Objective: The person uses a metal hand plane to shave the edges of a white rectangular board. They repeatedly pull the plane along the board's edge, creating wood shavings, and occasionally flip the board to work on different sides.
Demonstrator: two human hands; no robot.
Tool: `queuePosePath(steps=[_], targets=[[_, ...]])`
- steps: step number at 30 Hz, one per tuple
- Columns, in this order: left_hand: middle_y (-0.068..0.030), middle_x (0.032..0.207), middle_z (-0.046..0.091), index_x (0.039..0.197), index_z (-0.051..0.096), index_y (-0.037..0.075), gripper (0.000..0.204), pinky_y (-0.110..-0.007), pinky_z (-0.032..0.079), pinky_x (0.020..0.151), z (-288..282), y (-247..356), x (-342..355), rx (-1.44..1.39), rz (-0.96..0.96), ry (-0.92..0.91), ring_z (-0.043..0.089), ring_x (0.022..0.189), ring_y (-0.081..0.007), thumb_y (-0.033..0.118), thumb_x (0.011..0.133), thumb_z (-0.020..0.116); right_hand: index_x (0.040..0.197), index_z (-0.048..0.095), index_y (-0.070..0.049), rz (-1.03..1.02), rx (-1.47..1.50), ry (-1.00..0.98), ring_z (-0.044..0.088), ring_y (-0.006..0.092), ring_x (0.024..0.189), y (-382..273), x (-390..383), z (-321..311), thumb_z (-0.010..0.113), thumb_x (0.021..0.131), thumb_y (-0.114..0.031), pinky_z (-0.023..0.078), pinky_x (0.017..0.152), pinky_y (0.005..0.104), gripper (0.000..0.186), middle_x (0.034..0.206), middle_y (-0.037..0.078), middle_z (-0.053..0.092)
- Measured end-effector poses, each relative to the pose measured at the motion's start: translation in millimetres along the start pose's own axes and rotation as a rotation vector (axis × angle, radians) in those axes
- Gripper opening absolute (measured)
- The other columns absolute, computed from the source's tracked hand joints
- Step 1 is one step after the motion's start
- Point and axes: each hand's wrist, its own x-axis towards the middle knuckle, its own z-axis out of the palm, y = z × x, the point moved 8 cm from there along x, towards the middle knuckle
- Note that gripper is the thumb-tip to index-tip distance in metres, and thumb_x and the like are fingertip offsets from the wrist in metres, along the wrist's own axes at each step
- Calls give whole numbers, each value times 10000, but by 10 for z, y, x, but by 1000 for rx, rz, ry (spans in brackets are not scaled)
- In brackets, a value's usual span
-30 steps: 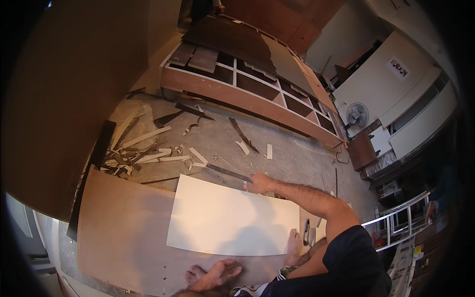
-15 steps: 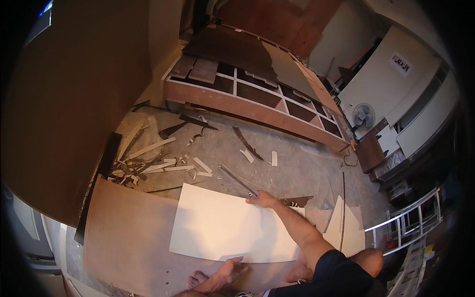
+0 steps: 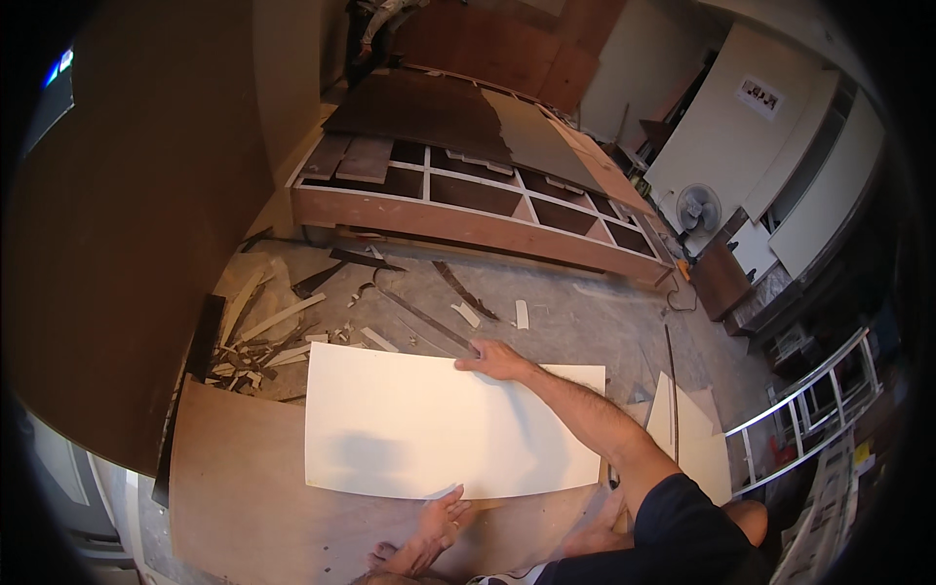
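Observation:
A white rectangular sheet (image 3: 390,429) stretches in front of me, above a larger brown board (image 3: 244,448) on the floor. At its far edge is my right hand (image 3: 497,359), closed, its thumb lying over the sheet. A long thin dark strip (image 3: 424,317) runs out of the same hand toward the far left. My left hand (image 3: 439,522) meets the near edge, pinching it between thumb and fingers. The fingers beneath the sheet are partly hidden.
Ahead stands a low wooden frame (image 3: 468,229) with open compartments and dark panels on top. Scrap strips (image 3: 283,317) litter the floor at left. To the right are a fan (image 3: 697,208), a metal ladder (image 3: 799,414) and pale offcuts (image 3: 687,429). Another person's hand (image 3: 367,49) shows far off.
The white sheet has shifted left and away from me with both hands. More of the dark strip now shows beyond my right hand. Another person has come into view at the back.

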Motion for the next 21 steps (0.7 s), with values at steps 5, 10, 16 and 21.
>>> queuePosePath(steps=[5, 10, 16, 21], targets=[[-137, 1324, 645, 1396, 526, 41, 521, -531, 501, 1013, 408, 973, -439, 80, 476, -56, 640, 1190, -326, 214, 976, 780, 1004, 646, -1, -54, 43, 214, 696, 353, 879, -515, 184, -778, 758, 910, -632, 533, 772, 467, 648, 935, 223, 710], [-153, 1054, 657, 1100, 516, -14, 494, -401, 623, 862, 275, 1942, -896, 323, 778, 136, 728, 907, -245, 324, 940, 839, 891, 572, -4, 93, 146, 253, 638, 283, 723, -927, -11, -1054, 684, 1004, -512, 513, 694, 460, 533, 799, 157, 648], [-80, 790, 604, 864, 522, 21, 480, -325, 598, 582, 111, 2122, -836, 550, 814, 273, 631, 648, -158, 353, 906, 865, 898, 522, 19, 107, 151, 519, 553, 297, 744, 308, -464, -475, 704, 998, -476, 474, 721, 474, 536, 798, 185, 575], [-74, 736, 615, 817, 545, 12, 434, -314, 581, 531, 197, 2041, -768, 617, 787, 204, 641, 612, -150, 303, 909, 853, 872, 508, 17, 266, 221, 548, 552, 323, 737, 795, -820, -118, 703, 1000, -470, 455, 711, 487, 539, 774, 189, 562]])
